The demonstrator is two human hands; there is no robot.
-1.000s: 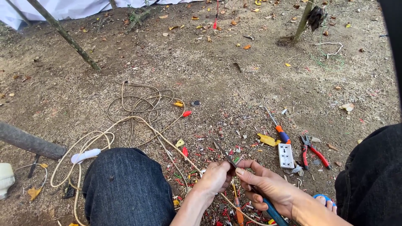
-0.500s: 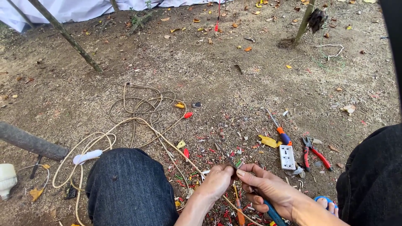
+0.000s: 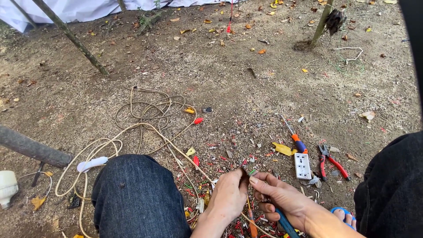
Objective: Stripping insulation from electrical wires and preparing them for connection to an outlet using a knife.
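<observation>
Centrally, low in the view: left hand (image 3: 229,194) and right hand (image 3: 282,198), fingertips pinched together on a small wire end (image 3: 252,172) with a green and red tip, held just above the ground (image 3: 246,88).

- Right hand also has a blue-handled tool (image 3: 286,224) running beneath it; whether the palm grips it cannot be told.
- Beige cable (image 3: 145,110): runs from near the left hand past the denim-clad knee (image 3: 136,198) to a loose coil further out.
- Wire scraps (image 3: 220,154), red and green, scattered thickly around the hands; judged as a sign that much stripping or trimming is done, with the long cable not yet gathered up.
- White socket strip (image 3: 302,165), just right of the hands, lying flat.
- Screwdriver (image 3: 296,139), orange and blue handle, beyond the socket.
- Red-handled pliers (image 3: 330,161), right of the socket.
- White lamp bulb (image 3: 8,187), at the left edge.

Surface: bare packed earth with dry leaves. Setting: outdoors, thin stakes and a white sheet (image 3: 88,6) at the far edge.
</observation>
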